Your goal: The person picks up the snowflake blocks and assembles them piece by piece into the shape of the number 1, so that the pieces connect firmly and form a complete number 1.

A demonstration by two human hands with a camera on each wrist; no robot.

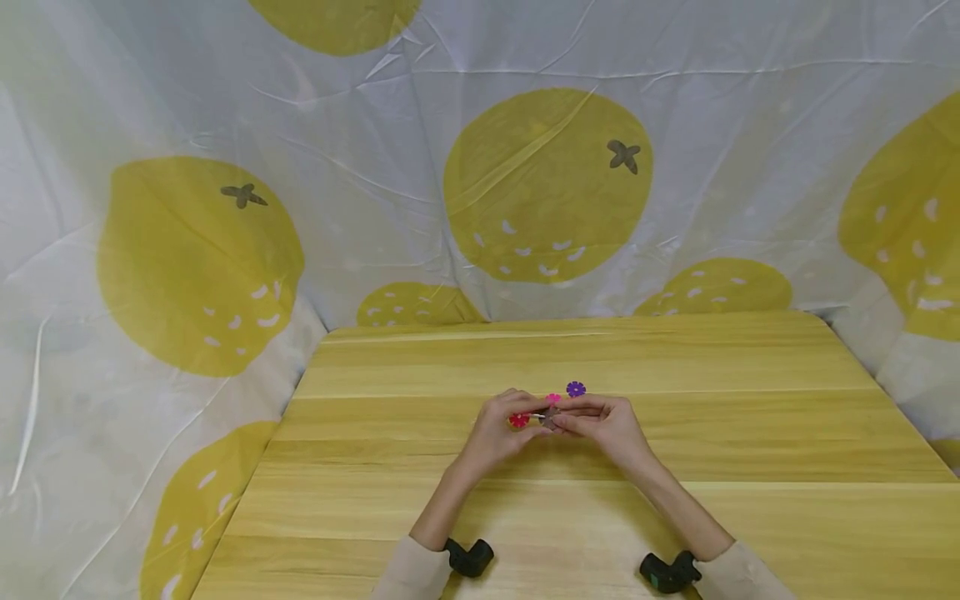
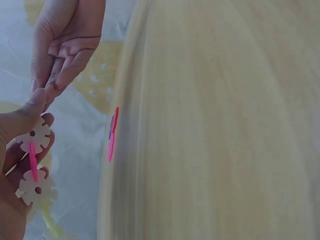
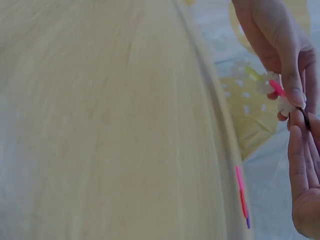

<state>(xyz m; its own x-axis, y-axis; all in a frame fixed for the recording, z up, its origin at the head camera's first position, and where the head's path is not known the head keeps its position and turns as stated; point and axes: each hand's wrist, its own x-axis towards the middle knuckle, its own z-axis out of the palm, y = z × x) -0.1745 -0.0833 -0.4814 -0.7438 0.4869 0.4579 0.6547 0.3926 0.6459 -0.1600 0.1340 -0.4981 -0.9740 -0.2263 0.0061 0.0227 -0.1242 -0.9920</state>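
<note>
My left hand (image 1: pixel 497 427) holds a short chain of notched plastic discs. In the left wrist view, a white disc (image 2: pixel 36 136) is under the thumb. A pink disc (image 2: pixel 33 161), a second white disc (image 2: pixel 38 190) and a pale yellow disc (image 2: pixel 48 220) follow it. My right hand (image 1: pixel 613 423) pinches a dark disc (image 3: pixel 306 119) edge-on, and the fingertips of both hands meet there. Whether the dark disc is slotted into the white one cannot be told.
Loose on the wooden table (image 1: pixel 675 358) beyond the hands lie a red disc (image 1: pixel 519 421), a pink disc (image 1: pixel 553 398) and a purple disc (image 1: pixel 576 389). Black devices (image 1: pixel 470 558) sit by both wrists. A lemon-print cloth (image 1: pixel 360 167) hangs behind the table.
</note>
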